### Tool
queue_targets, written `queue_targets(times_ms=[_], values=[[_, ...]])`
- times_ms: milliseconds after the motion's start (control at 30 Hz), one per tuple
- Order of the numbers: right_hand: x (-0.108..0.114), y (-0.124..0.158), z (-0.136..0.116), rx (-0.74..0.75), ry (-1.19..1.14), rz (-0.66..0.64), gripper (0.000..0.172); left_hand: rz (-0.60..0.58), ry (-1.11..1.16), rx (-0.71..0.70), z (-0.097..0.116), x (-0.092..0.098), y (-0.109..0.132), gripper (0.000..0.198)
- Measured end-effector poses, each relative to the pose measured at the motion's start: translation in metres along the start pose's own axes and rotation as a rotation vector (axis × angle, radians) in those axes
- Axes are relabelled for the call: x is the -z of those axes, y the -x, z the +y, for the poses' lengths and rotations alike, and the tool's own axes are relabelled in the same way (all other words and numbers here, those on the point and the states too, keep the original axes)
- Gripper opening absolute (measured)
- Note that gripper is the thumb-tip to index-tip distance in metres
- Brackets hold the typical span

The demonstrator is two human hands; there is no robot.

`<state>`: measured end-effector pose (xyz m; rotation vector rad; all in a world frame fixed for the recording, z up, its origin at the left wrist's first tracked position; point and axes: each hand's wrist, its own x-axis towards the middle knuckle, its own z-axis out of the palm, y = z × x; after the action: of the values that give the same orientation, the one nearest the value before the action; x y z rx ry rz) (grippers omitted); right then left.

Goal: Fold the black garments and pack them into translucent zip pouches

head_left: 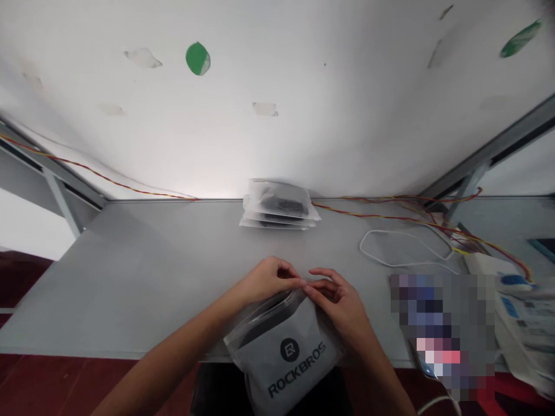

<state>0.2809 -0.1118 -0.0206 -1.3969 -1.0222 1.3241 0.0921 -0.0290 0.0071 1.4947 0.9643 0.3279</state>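
A frosted plastic zip bag (299, 329) printed "ROCKBROS" is tilted over the table's front edge, with something dark inside that I cannot identify. My left hand (272, 280) pinches the bag's top edge near its upper right corner. Right beside it, my right hand (342, 303) grips the same edge between thumb and index finger, its other fingers bent loosely. The fingertips of both hands meet there. To the left of the pinch, the mouth of the bag gapes a little.
A stack of similar frosted bags (281, 205) lies at the back of the grey table (173, 271), against the white wall. A white cable (390, 265) loops on the right, near a blurred-out patch. Twisted red and yellow wires (364, 215) run along the back.
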Motion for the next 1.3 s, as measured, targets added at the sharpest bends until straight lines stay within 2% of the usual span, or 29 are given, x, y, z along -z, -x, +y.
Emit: queue_targets(times_ms=[133, 367, 567, 667, 800, 933, 1000, 1100, 1200, 1300], values=[[-0.002, 0.000, 0.000, 0.023, -0.025, 0.059, 0.052, -0.007, -0.109, -0.036, -0.001, 0.006, -0.002, 0.028], [-0.004, 0.000, 0.005, 0.046, -0.100, 0.158, 0.049, 0.013, -0.263, -0.062, -0.002, 0.017, 0.015, 0.023], [-0.006, -0.002, 0.007, 0.126, -0.054, 0.187, 0.042, 0.034, -0.273, -0.061, 0.005, 0.019, 0.027, 0.022], [0.001, -0.003, 0.007, 0.242, -0.044, 0.256, 0.033, 0.028, -0.189, -0.025, 0.006, 0.018, 0.040, 0.034], [0.009, 0.003, 0.009, 0.358, -0.051, 0.332, 0.024, -0.040, -0.095, 0.037, 0.002, 0.022, 0.071, 0.058], [0.004, 0.014, 0.007, 0.530, -0.083, 0.415, 0.018, -0.074, -0.031, -0.057, 0.010, 0.023, 0.100, 0.090], [-0.001, 0.016, 0.001, 0.629, -0.125, 0.439, 0.016, -0.008, -0.098, -0.145, 0.019, 0.022, 0.109, 0.077], [-0.006, 0.018, -0.013, 0.783, -0.153, 0.435, 0.017, 0.171, -0.336, -0.303, 0.027, 0.023, 0.118, 0.032], [-0.004, 0.019, -0.024, 0.874, -0.094, 0.352, 0.018, 0.318, -0.549, -0.508, 0.021, 0.028, 0.122, 0.032], [0.002, 0.021, -0.028, 0.859, 0.025, 0.218, 0.016, 0.410, -0.711, -0.643, 0.007, 0.031, 0.123, 0.036]])
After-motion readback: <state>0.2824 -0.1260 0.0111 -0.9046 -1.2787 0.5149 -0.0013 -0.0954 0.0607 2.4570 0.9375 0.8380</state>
